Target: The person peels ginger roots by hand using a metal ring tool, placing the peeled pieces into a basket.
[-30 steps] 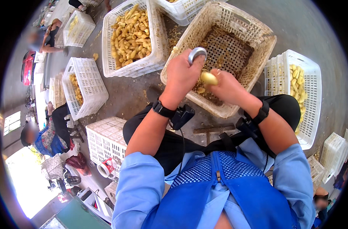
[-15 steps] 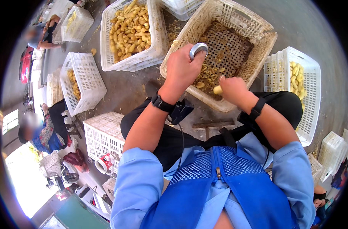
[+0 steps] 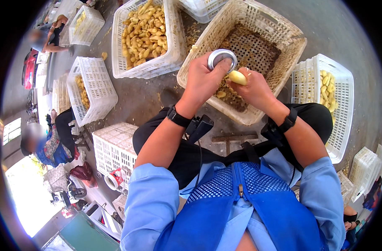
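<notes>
Head view, upper centre: over one stained crate (image 3: 258,26) I see the left hand (image 3: 201,78), fingers curled round one silver disc (image 3: 218,55); the right hand (image 3: 256,90), fingers pinching one smooth, pale-yellow root piece (image 3: 237,78).

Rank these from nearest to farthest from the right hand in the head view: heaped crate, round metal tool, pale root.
From the right hand:
1. Pale root: held in it.
2. Round metal tool: just to the left, in the left hand.
3. Heaped crate: farther off, upper left.
</notes>
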Available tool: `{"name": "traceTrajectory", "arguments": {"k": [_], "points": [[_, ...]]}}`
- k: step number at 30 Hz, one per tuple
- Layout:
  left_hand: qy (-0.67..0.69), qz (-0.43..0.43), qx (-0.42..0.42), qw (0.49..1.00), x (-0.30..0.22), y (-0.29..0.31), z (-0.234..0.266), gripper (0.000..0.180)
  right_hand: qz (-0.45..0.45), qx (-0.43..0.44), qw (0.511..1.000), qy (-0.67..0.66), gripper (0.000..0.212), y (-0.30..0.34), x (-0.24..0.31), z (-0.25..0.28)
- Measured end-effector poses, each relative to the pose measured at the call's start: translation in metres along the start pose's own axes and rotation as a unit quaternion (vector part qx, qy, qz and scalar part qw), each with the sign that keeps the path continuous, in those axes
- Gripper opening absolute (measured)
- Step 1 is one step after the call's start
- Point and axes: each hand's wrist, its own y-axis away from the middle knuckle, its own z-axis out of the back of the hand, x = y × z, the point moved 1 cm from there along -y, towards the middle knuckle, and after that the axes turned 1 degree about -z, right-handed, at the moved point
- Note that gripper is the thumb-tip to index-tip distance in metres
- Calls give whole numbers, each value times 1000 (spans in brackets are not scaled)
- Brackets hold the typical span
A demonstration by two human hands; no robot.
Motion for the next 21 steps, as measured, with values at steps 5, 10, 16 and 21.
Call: {"name": "traceTrajectory", "arguments": {"k": [5, 10, 16, 21], "points": [[-21, 50, -34, 998, 17, -8, 8, 20, 1, 7, 995, -104, 30, 4, 6, 3], [36, 28, -17, 999, -5, -6, -4, 21, 6, 22, 985, -172, 26, 1, -2, 2], [41, 58, -45, 996, -11, -5, 0, 16, -29, 70, 960, -270, 20, 2, -1, 0], [13, 44, -28, 999, 3, -6, 6, 18, -214, 176, 865, -418, 22, 6, 8, 4]]}}
